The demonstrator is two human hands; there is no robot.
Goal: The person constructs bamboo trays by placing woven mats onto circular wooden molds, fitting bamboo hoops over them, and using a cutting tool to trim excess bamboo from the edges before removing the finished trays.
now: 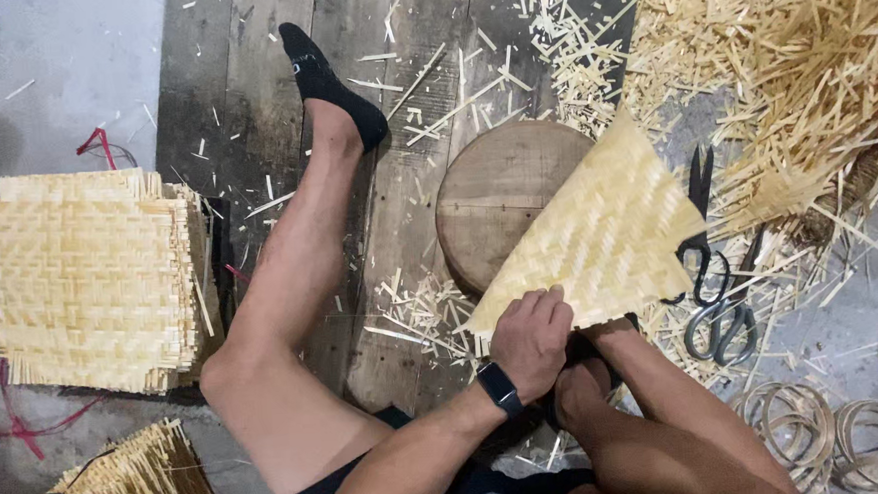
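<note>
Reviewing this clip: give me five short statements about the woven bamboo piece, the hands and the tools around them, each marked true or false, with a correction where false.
1. The left hand grips the lower edge of the woven bamboo sheet. True.
2. The sheet lies partly over a round wooden block. True.
3. The scissors are held in the right hand. False: they lie on the floor to the right of the sheet; the right hand is hidden behind the left hand and the sheet.
4. A stack of woven mats sits at the left of the view. True.
5. The left wrist is bare. False: it wears a dark wristwatch.
</note>
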